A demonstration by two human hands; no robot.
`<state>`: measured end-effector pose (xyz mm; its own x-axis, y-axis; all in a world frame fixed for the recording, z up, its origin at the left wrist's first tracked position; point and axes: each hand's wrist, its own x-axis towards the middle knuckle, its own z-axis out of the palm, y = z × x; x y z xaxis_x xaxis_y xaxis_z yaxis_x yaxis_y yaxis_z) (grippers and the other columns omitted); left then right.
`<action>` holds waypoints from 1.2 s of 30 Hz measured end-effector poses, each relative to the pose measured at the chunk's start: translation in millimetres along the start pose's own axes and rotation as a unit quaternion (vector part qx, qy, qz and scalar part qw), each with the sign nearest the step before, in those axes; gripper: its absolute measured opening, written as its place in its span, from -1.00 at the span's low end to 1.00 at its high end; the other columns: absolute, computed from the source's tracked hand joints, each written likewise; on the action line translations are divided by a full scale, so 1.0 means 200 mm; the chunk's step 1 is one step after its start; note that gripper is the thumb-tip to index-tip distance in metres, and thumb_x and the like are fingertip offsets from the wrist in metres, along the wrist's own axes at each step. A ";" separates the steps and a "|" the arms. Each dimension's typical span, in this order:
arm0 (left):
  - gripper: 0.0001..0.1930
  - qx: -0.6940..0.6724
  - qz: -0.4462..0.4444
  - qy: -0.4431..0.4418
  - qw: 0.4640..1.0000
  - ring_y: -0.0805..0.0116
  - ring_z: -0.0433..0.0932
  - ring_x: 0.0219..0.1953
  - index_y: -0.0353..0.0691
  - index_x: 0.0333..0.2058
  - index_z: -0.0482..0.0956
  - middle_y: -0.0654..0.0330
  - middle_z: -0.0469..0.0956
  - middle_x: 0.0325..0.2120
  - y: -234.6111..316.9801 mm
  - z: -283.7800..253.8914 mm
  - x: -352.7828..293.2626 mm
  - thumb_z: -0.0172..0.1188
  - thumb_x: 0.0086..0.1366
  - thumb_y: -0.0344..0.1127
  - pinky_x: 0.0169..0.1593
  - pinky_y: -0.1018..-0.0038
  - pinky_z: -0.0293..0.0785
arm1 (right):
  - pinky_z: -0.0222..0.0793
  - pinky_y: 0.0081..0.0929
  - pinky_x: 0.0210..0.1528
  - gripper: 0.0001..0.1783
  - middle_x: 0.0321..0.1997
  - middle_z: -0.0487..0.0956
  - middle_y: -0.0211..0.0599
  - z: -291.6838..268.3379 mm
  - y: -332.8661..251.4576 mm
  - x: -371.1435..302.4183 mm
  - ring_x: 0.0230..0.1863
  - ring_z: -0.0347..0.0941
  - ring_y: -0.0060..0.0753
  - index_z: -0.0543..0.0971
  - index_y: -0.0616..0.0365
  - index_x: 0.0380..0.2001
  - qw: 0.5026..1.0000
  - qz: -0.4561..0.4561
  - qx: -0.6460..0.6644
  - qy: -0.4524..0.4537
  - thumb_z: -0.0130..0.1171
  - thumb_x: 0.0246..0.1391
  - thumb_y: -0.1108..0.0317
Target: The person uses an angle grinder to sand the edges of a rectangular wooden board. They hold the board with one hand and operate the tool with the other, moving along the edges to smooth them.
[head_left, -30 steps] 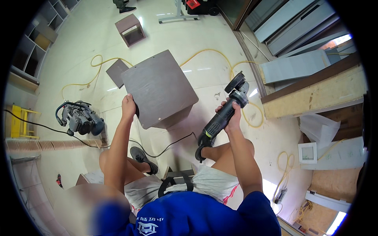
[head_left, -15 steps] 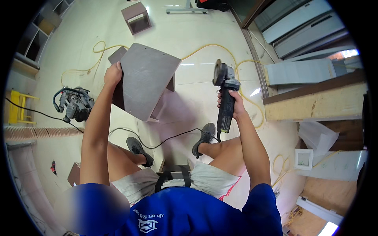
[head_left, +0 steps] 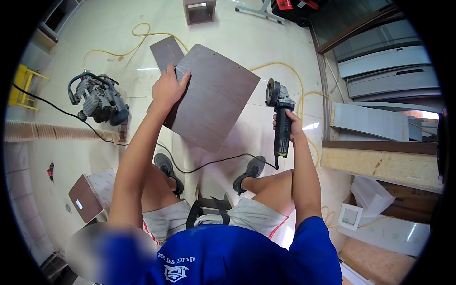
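Observation:
In my right hand (head_left: 293, 124) is a black and grey angle grinder (head_left: 282, 137), its body upright in the picture and its disc toward the far side. My fingers wrap round the body, and the disc is apart from the panel. My left hand (head_left: 169, 88) rests on the left edge of a brown wooden panel (head_left: 216, 95), thumb and fingers apart. This panel has clipped corners and small holes along its edges. What supports it underneath is hidden. A smaller brown board (head_left: 166, 51) lies beyond my left hand.
A small compressor (head_left: 102, 99) stands at left, near a ribbed hose (head_left: 61, 131). A black cord (head_left: 209, 167) crosses the floor by my shoes to the grinder. A yellow hose (head_left: 299, 80) loops behind. Stacked boards (head_left: 380, 164) line the right; an open box (head_left: 199, 12) stands far off.
My left hand has shifted from gripping the panel's edge to resting on its top. The panel has turned and tilted. In the picture, the grinder sits slightly lower and further right.

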<state>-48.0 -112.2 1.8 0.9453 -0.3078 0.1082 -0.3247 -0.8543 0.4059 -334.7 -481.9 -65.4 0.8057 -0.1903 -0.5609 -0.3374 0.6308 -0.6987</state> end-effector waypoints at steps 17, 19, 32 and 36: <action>-0.34 -0.036 0.059 -0.019 0.997 -0.01 0.60 0.00 -0.13 0.19 0.52 0.01 0.54 0.02 0.02 -0.05 -0.03 0.31 0.22 0.14 0.02 0.17 0.55 | 0.62 -0.28 -0.37 -0.39 -0.34 0.61 -0.18 0.08 -0.04 0.01 -0.42 0.62 -0.29 0.45 0.16 -0.03 0.991 -0.024 -0.130 -0.007 0.14 0.24 -0.22; -0.34 -0.038 0.062 -0.015 0.997 -0.01 0.60 0.00 -0.13 0.18 0.52 0.00 0.54 0.02 0.02 -0.05 -0.04 0.31 0.22 0.14 0.01 0.17 0.55 | 0.63 -0.27 -0.42 -0.43 -0.36 0.61 -0.15 0.10 -0.04 0.03 -0.44 0.63 -0.27 0.43 0.15 -0.05 0.994 -0.023 -0.102 -0.004 0.19 0.24 -0.16; -0.32 -0.035 0.063 -0.011 0.997 0.02 0.63 -0.04 -0.08 0.19 0.53 0.02 0.55 -0.03 0.02 -0.05 -0.05 0.30 0.20 0.20 -0.02 0.17 0.58 | 0.59 -0.33 -0.26 -0.33 -0.28 0.61 -0.20 0.07 -0.02 0.06 -0.36 0.60 -0.31 0.43 0.16 0.02 0.995 -0.007 -0.099 -0.024 -0.06 0.32 -0.30; -0.31 -0.040 0.064 -0.017 0.997 0.04 0.60 -0.01 -0.09 0.18 0.52 0.01 0.54 -0.04 0.01 -0.05 -0.05 0.28 0.20 0.22 -0.05 0.16 0.59 | 0.58 -0.33 -0.27 -0.34 -0.28 0.61 -0.20 0.06 -0.02 0.07 -0.37 0.60 -0.31 0.43 0.16 0.01 0.995 0.007 -0.095 -0.014 -0.07 0.33 -0.29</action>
<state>-57.5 -107.6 10.7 0.8944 -0.4268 0.1338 -0.4374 -0.7720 0.4611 -316.9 -477.2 -64.8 0.8125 -0.1592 -0.5608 -0.4327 0.4799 -0.7632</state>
